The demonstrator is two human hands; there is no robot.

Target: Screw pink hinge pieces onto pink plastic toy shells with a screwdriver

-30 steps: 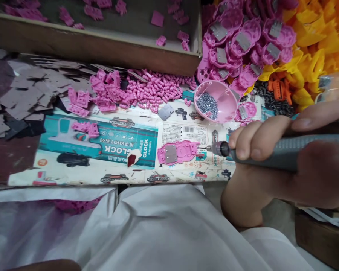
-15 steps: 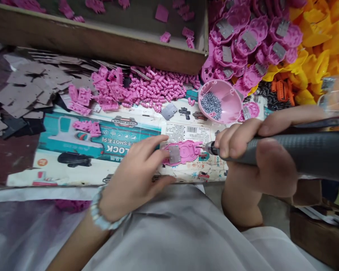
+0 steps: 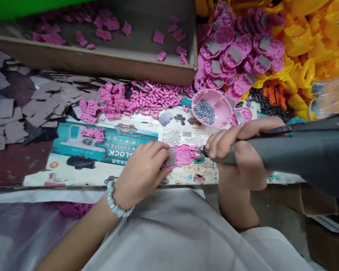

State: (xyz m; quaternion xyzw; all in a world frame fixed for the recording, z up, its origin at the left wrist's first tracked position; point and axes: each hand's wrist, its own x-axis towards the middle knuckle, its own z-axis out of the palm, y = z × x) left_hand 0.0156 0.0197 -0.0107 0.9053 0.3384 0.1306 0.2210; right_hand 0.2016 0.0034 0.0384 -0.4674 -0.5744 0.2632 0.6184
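Observation:
My left hand [image 3: 147, 169], with a beaded bracelet at the wrist, is closed on the left end of a pink plastic shell [image 3: 184, 155] lying on printed cardboard. A grey metal plate [image 3: 171, 158] sits in that end of the shell, partly behind my fingers. My right hand [image 3: 234, 150] is wrapped round a dark grey electric screwdriver [image 3: 288, 148], held almost level. Its tip points left and meets or nearly meets the shell's right end; contact is too small to make out. Just beyond the screwdriver tip stands a pink bowl [image 3: 227, 109] of small screws [image 3: 203, 111].
A cardboard box [image 3: 101, 62] with pink parts stands at the back. Grey plates [image 3: 42, 105], pink clips [image 3: 113, 99] and small pink cylinders [image 3: 155, 98] lie along its front. Pink shells with plates [image 3: 234, 54] and yellow parts [image 3: 307, 41] are heaped at the back right.
My left fingers have closed in on the shell's plated end, where they were spread before. The screwdriver remains at the shell's right end. The view has shifted, and something green now shows at top left.

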